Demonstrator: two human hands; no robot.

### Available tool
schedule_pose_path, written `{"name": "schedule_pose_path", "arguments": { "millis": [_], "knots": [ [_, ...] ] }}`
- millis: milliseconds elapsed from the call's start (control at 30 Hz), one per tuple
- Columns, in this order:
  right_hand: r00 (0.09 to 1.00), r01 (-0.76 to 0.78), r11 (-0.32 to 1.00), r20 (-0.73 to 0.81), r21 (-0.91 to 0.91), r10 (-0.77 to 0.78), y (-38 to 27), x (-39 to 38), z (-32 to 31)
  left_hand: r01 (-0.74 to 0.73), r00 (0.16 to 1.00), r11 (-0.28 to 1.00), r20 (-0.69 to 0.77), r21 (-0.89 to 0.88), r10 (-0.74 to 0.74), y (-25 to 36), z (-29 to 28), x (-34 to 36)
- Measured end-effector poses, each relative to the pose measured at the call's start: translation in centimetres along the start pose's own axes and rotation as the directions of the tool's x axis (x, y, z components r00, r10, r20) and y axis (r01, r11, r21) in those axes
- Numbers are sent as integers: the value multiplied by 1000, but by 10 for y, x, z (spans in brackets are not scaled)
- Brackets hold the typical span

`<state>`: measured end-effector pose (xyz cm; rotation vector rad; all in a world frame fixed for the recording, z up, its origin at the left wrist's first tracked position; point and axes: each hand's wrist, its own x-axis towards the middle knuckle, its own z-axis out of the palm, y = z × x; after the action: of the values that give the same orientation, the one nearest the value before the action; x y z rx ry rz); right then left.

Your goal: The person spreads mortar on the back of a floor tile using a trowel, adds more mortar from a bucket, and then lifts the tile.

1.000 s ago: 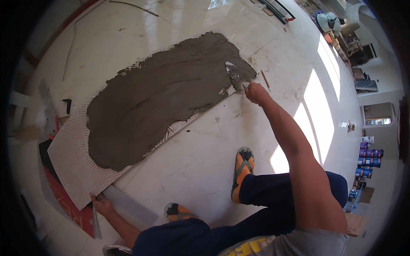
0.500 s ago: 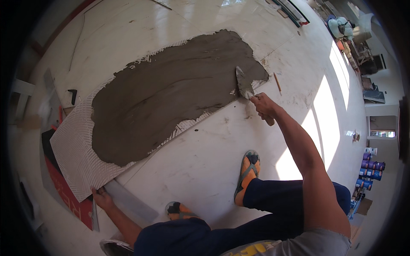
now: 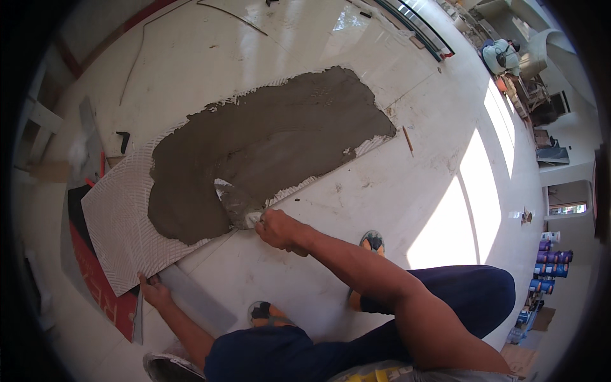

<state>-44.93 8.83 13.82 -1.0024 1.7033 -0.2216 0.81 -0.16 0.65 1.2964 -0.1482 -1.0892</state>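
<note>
A large tile (image 3: 118,216) lies with its ribbed pale back facing up, its left end bare. Grey-brown mortar (image 3: 286,127) spreads in a thick layer over most of it, ragged along the borders. My right hand (image 3: 282,230) is closed round the handle of a trowel (image 3: 237,205), whose metal blade lies on the mortar by the tile's near edge. At the tile's near-left corner, my left hand (image 3: 154,291) grips the edge, with some of its fingers hidden.
Under the tile's left end lies a red and black board or box (image 3: 95,280). A grey strip (image 3: 197,298) lies beside my left hand, and a bucket (image 3: 168,366) stands by my leg. A pencil-like stick (image 3: 407,141) lies right of the tile. Paint buckets (image 3: 550,270) stand far right.
My right hand has swept the trowel leftward along the tile's near edge, from the right end toward the middle-left, smoothing the mortar. My left hand stays at the corner. The view has shifted slightly.
</note>
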Motion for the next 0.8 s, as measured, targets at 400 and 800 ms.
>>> {"name": "schedule_pose_path", "arguments": {
  "millis": [400, 800],
  "knots": [
    [980, 59, 927, -198, 370, 16, 31, -27, -96, -58, 981, 981, 191, 188, 21, 9, -32, 40],
    [969, 128, 780, -246, 612, 34, 48, -2, -85, 138, 960, 985, 230, 100, -158, 17, -21, 10]
  ]
}}
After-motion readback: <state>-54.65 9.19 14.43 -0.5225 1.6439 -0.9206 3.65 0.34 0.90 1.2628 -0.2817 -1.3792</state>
